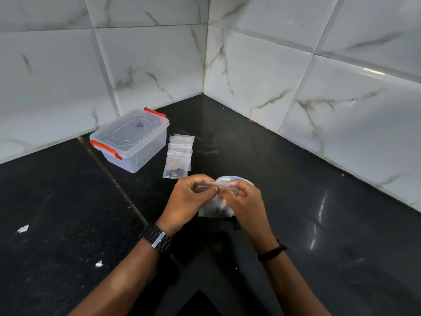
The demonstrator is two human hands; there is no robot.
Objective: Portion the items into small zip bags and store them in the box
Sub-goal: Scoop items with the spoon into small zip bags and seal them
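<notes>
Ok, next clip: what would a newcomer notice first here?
Both hands at centre, the left hand and right hand, pinching the top strip of a small zip bag with dark contents. Behind them to the left lies a pile of zip bags, beside a closed clear box with red clips.

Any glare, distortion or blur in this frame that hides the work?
Head view: wide-angle bends the wall tiles; glare streaks the counter at right; the zip bag between left hand and right hand stays sharp.

Box (pixel 129 142) lid latched; bag pile (pixel 178 156) just beside it; counter (pixel 296 213) rightward open.
</notes>
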